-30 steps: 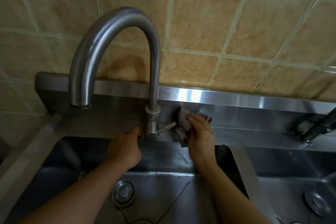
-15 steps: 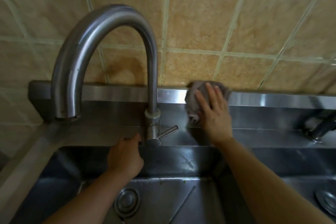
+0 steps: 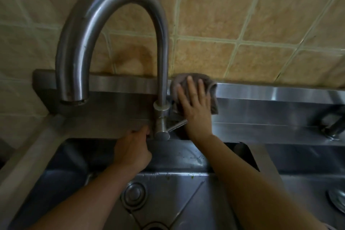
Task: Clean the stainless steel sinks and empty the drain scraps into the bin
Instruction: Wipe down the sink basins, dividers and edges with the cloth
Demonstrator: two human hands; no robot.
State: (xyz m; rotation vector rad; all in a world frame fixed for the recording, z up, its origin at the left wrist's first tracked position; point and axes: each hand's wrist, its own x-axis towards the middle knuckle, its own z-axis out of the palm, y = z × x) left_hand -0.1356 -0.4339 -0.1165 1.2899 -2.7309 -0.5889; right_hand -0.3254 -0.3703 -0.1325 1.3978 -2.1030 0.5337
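Note:
My right hand (image 3: 196,107) presses a grey-brown cloth (image 3: 212,91) flat against the steel backsplash (image 3: 270,97), just right of the tall curved faucet (image 3: 115,15); the fingers are straight and spread. My left hand (image 3: 131,152) rests on the sink's back rim beside the faucet base, fingers curled over the edge. Below lies the left sink basin (image 3: 179,201) with its round drain cover (image 3: 134,195). Small green scraps (image 3: 192,177) dot the basin's back wall. The right basin (image 3: 308,188) shows a second drain (image 3: 337,199) at the frame edge.
The faucet's lever handle (image 3: 177,126) sticks out toward my right wrist. A second tap (image 3: 332,129) stands at the far right. Tan wall tiles (image 3: 242,15) rise behind the backsplash. A steel divider (image 3: 261,157) separates the two basins.
My right hand has slid the cloth left along the backsplash top, closer to the faucet stem, after rising from beside the lever. My left hand has stayed by the faucet base.

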